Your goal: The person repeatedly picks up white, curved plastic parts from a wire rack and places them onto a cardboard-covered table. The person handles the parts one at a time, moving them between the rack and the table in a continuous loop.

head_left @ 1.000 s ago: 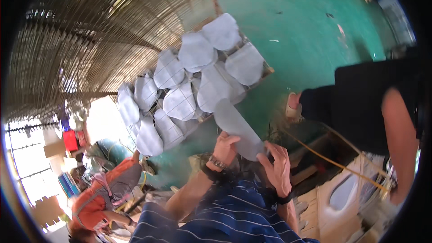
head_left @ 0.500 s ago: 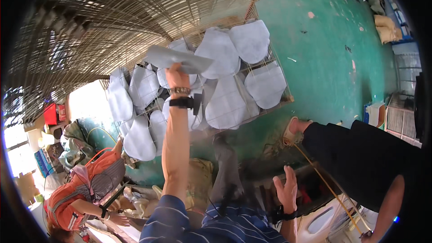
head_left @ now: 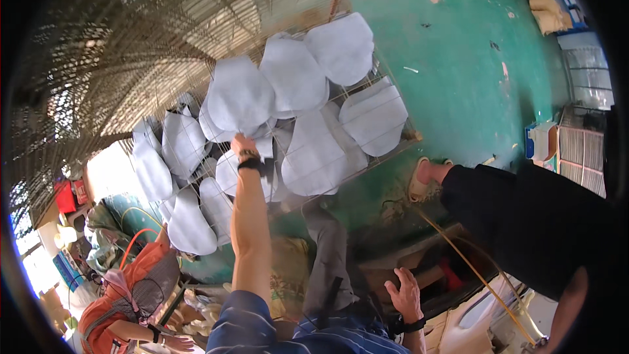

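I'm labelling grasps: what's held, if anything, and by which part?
The left grip is at the near edge of a grey, rounded flat sheet; whether it holds is unclear. Right grip: empty.

A head-worn fisheye looks down, fairly near, on the grey pieces (head_left: 240, 95) and green floor (head_left: 452, 98).

Daylight view, moderately bright, circular fisheye frame with black corners. Light source: window (head_left: 38, 274) at left, overexposed; adjoining white patch (head_left: 116, 167) burnt out, detail lost. Slatted screen (head_left: 137, 59), upper left: dim, pierced by bright specks, strips curving strongly toward the rim. Floor (head_left: 452, 92): fairly even light, mottled. Grey sheets (head_left: 239, 95): pale, softly lit, shapes clear, fine texture indistinct. Black trousers (head_left: 504, 216), right: deep tone, few folds legible. Blue-violet fringing along left rim; striped shirt (head_left: 334, 342) soft at lower edge.
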A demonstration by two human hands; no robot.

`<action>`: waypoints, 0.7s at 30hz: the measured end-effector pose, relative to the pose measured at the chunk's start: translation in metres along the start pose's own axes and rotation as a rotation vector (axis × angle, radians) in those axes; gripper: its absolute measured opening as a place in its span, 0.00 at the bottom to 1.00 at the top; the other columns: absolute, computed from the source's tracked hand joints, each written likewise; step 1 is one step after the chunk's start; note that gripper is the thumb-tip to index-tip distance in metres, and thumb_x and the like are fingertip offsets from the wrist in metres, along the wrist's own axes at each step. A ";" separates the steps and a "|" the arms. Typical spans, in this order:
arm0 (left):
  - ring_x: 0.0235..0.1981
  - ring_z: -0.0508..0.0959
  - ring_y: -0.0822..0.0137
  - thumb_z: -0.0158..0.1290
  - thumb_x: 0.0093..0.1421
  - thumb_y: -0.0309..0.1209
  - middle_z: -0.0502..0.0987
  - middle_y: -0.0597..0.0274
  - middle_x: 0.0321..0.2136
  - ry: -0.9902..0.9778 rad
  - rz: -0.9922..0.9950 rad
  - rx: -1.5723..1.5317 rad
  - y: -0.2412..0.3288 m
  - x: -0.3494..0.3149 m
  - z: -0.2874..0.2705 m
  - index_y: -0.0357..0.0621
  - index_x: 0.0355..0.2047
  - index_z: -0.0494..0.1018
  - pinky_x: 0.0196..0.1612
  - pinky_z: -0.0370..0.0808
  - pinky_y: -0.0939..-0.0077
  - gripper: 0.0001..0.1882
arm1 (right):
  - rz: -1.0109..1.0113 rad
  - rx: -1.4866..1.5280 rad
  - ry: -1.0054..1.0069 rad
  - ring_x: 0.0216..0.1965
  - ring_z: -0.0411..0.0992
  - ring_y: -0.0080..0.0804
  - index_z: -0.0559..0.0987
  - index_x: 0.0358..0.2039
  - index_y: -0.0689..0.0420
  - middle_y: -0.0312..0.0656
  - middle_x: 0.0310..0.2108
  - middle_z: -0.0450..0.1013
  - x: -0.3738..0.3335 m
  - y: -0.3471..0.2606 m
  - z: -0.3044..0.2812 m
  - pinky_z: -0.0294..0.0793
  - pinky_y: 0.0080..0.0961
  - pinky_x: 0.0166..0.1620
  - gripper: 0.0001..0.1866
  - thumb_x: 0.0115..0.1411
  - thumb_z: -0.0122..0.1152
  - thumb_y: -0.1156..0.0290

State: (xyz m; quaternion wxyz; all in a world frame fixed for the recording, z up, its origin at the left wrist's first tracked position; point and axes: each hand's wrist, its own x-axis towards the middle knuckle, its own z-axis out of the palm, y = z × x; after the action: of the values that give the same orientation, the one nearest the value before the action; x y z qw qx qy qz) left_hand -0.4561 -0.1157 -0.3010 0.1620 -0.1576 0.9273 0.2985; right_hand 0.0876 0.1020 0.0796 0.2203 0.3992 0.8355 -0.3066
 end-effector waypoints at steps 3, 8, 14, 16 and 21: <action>0.48 0.79 0.47 0.48 0.63 0.34 0.77 0.49 0.46 -0.154 0.093 -0.061 -0.023 -0.061 0.011 0.41 0.50 0.70 0.49 0.77 0.42 0.17 | -0.032 0.067 0.065 0.57 0.71 0.58 0.75 0.56 0.62 0.59 0.56 0.73 -0.022 0.001 -0.012 0.72 0.44 0.59 0.27 0.61 0.66 0.60; 0.50 0.78 0.43 0.44 0.70 0.41 0.77 0.46 0.49 -0.570 0.335 -0.495 -0.063 -0.156 0.037 0.41 0.57 0.67 0.50 0.76 0.34 0.21 | -0.042 0.196 0.154 0.54 0.74 0.55 0.78 0.53 0.63 0.56 0.51 0.77 -0.059 0.009 -0.030 0.74 0.43 0.57 0.24 0.60 0.67 0.62; 0.59 0.73 0.41 0.41 0.72 0.44 0.72 0.40 0.58 -1.248 -0.351 -0.710 -0.008 -0.322 0.004 0.43 0.64 0.63 0.64 0.67 0.34 0.26 | 0.193 0.246 0.319 0.52 0.76 0.50 0.80 0.54 0.56 0.51 0.49 0.79 -0.134 0.073 -0.015 0.76 0.41 0.55 0.27 0.58 0.65 0.54; 0.60 0.72 0.45 0.45 0.70 0.45 0.74 0.44 0.57 -1.572 -0.467 -0.834 -0.026 -0.307 -0.001 0.44 0.61 0.68 0.64 0.66 0.41 0.25 | 0.255 0.157 0.210 0.51 0.77 0.48 0.80 0.54 0.54 0.48 0.47 0.79 -0.140 0.092 -0.025 0.77 0.43 0.53 0.27 0.60 0.62 0.50; 0.31 0.74 0.63 0.53 0.67 0.43 0.74 0.63 0.29 -1.196 -0.354 -0.099 0.028 -0.391 -0.031 0.50 0.48 0.66 0.45 0.70 0.53 0.16 | 0.404 0.236 0.508 0.34 0.81 0.51 0.82 0.33 0.57 0.50 0.28 0.80 -0.185 0.160 0.007 0.81 0.47 0.36 0.17 0.54 0.64 0.55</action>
State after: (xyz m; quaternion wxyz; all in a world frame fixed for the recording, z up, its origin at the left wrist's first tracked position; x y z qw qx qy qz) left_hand -0.1225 -0.0365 -0.1092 0.6924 -0.1218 0.6212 0.3461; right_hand 0.3251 0.0779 0.1346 0.0139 0.6430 0.7264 -0.2422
